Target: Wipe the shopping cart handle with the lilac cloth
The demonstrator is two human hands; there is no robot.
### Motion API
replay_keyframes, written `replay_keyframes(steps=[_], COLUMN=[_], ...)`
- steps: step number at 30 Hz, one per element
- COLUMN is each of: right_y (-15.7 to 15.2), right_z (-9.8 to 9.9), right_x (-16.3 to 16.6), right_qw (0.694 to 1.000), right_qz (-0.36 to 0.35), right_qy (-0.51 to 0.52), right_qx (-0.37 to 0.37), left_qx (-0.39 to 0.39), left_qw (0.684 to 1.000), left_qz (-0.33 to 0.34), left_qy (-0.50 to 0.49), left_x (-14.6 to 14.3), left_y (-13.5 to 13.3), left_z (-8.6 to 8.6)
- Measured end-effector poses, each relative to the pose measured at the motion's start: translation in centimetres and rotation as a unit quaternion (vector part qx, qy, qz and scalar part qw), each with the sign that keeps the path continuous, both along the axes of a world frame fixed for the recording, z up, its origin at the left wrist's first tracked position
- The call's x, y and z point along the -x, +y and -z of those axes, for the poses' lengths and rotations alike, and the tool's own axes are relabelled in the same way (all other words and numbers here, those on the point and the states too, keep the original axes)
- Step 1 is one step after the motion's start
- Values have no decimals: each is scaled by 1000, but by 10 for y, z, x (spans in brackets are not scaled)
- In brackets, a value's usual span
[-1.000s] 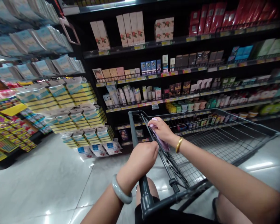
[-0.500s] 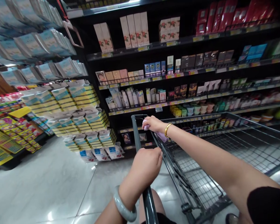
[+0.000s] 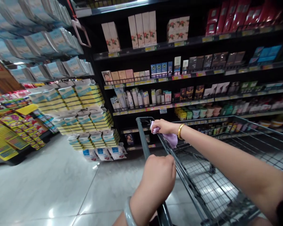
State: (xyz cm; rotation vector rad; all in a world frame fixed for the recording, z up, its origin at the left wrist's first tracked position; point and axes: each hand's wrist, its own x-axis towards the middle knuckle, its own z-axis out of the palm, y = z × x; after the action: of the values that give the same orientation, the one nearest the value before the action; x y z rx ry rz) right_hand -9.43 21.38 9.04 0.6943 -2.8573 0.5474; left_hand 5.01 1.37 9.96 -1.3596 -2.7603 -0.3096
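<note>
My left hand (image 3: 159,174), with a pale green bangle at the wrist, is closed around the grey handle bar (image 3: 144,142) of a shopping cart. Farther along, my right hand (image 3: 163,126), wearing a gold bracelet, is closed on a light purple cloth (image 3: 171,139). Part of the cloth hangs below the hand over the cart's near rim, by the handle's far end. The wire basket (image 3: 217,175) of the cart spreads out to the right under my right forearm.
Dark shelves (image 3: 132,84) of boxes and bottles stand ahead. Hanging packets (image 3: 85,94), yellow and light blue, jut out at the left. A yellow display (image 3: 7,138) stands farther left on the pale tiled floor (image 3: 49,185).
The view has shifted, so the shelves sit slightly farther right. Both hands and the cart appear farther right too. More of the purple cloth hangs in sight below my right hand.
</note>
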Motion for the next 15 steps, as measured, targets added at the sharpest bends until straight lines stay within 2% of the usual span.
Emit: replay_keyframes(steps=[5, 10, 13, 15], right_y=[-3, -14, -11, -9], right_z=[-2, -12, -16, -18], right_x=[-17, -27, -34, -40], right_qw=[999, 999, 999, 999], right_qz=[50, 7, 15, 16], right_qy=[16, 4, 7, 4], right_qx=[-15, -46, -44, -44], left_qx=[-14, -21, -55, -70], left_qw=[999, 998, 993, 991], left_qz=[0, -12, -62, -64], left_qy=[-30, -65, -80, -96], left_x=[-25, -58, -85, -101], left_y=[9, 20, 19, 17], left_z=[3, 9, 15, 18])
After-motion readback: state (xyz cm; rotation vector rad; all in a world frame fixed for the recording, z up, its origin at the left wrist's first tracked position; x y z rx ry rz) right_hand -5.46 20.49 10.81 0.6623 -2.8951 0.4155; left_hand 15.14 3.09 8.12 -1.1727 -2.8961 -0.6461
